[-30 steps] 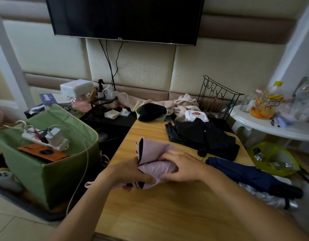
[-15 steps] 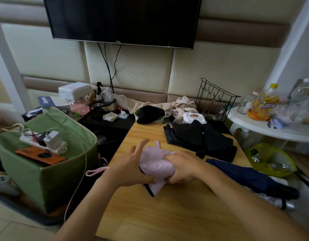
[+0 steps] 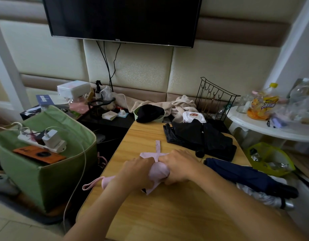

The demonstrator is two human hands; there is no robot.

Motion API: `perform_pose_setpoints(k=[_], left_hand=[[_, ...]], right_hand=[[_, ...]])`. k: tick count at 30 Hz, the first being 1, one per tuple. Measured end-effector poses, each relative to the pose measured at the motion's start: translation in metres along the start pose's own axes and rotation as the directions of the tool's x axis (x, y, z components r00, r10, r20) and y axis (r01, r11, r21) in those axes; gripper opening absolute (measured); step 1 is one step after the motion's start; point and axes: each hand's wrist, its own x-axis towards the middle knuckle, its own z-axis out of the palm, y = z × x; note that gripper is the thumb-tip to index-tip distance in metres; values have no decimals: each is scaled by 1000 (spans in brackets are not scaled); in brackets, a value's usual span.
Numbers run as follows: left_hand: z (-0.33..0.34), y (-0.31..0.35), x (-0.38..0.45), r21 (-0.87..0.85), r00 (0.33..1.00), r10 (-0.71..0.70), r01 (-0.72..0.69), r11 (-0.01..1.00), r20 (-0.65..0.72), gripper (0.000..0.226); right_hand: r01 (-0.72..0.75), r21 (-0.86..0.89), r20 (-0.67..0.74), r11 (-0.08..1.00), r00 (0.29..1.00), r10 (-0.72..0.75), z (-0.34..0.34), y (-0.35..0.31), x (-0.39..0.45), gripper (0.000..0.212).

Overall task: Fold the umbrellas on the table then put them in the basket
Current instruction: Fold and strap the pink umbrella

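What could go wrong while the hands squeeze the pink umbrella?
1. The closing strap sticks out loose, so the rolled pink umbrella might spring open if the left hand or right hand lets go.
2. The green basket already holds a power strip and cables, so a dropped umbrella could perhaps snag them.

A padded wall (image 3: 129, 70) behind us.
We see a dark television (image 3: 122, 18) mounted high, a white side table (image 3: 272, 129) right.
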Motion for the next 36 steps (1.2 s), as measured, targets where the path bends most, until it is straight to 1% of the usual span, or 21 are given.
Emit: perform_pose_setpoints(k=[5, 8, 11, 13, 14, 17, 19, 21, 22, 24, 26, 28, 30, 32, 34, 36], left_hand=[[2, 1, 2, 51, 999, -41, 42, 998, -26, 53], [3, 0, 2, 40, 996, -36, 39, 998, -87, 54], [4, -2, 3, 45, 984, -21, 30, 999, -175, 52], [4, -1, 4, 41, 970, -5, 16, 999, -241, 49], [4, 1, 4, 37, 962, 9, 2, 999, -273, 47], [5, 9, 2, 60, 941, 45, -27, 998, -336, 38], [6, 8, 2, 31, 949, 34, -25, 999, -314, 41], [4, 3, 0, -44, 978, 21, -31, 999, -209, 48], [3, 0, -1, -82, 992, 17, -28, 996, -126, 53], [-2, -3, -3, -138, 1000, 14, -14, 990, 0, 58], [-5, -5, -5, -183, 999, -8, 16, 983, 48, 54], [-9, -5, -4, -206, 997, -41, 53, 977, 64, 50], [-9, -3, -1, -205, 997, -71, 76, 976, 36, 43], [-8, 0, 1, -149, 995, -95, 93, 984, -6, 40], [-6, 4, 1, -71, 993, -108, 104, 992, -45, 44], [-5, 3, 1, -26, 991, -103, 101, 995, -89, 46]], right_hand=[[-23, -4, 3, 1000, 1000, 23, 8, -2, 3, 40], [-11, 9, -29, 1000, 1000, 11, 12, 0, 3, 47], [11, 97, -81, 995, 997, -3, 13, 5, 0, 56], [-5, 153, -60, 988, 998, 15, 12, 8, 0, 55], [-24, 151, -31, 988, 999, 29, 11, 9, 0, 52], [-80, 42, 18, 996, 997, 79, 6, 7, 0, 42], [-102, -33, 6, 994, 995, 102, 4, 3, -1, 39], [-83, -88, -35, 993, 996, 80, 8, 1, -2, 35], [-65, -113, -60, 991, 997, 58, 11, 0, -2, 31], [-30, -136, -98, 990, 995, 17, 16, -1, -4, 24], [-21, -136, -137, 991, 991, 2, 19, -2, -5, 26], [-24, -117, -176, 993, 984, 3, 20, -4, -5, 28], [-37, -92, -200, 995, 980, 18, 21, -4, -4, 28], [-35, -47, -224, 998, 974, 24, 22, -5, -2, 29], [-34, -2, -262, 999, 965, 33, 23, -5, 0, 35], [-17, 17, -277, 1000, 961, 22, 25, -3, 3, 35]])
